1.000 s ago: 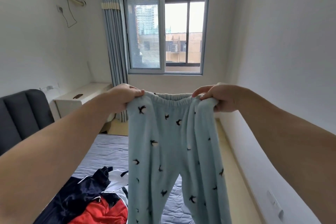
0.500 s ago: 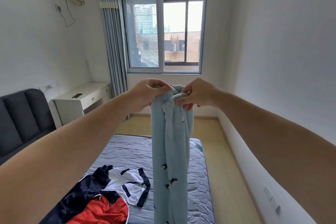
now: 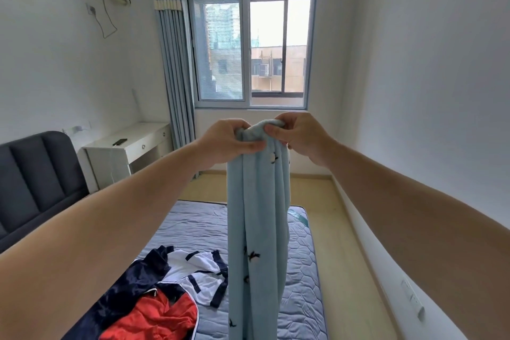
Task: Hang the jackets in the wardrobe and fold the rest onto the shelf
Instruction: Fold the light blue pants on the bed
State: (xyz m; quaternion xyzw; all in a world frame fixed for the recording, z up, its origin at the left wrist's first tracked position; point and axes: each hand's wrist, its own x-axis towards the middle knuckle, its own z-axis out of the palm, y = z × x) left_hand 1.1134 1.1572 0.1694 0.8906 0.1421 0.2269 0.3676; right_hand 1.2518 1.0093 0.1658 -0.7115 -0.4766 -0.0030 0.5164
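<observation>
Now my left hand (image 3: 229,143) and right hand (image 3: 298,135) meet, both pinching the waistband (image 3: 259,130) of the blue trousers (image 3: 256,215), which a second ago was stretched wide (so the lengthwise fold is made, I judge). They hang above the mattress (image 3: 300,270); bare room lies right of the jackets (image 3: 143,303), near its edge.

Pale blue pyjama trousers (image 3: 258,218) carry small black bird motifs; the jacket (image 3: 143,309) is navy, red and white.
</observation>
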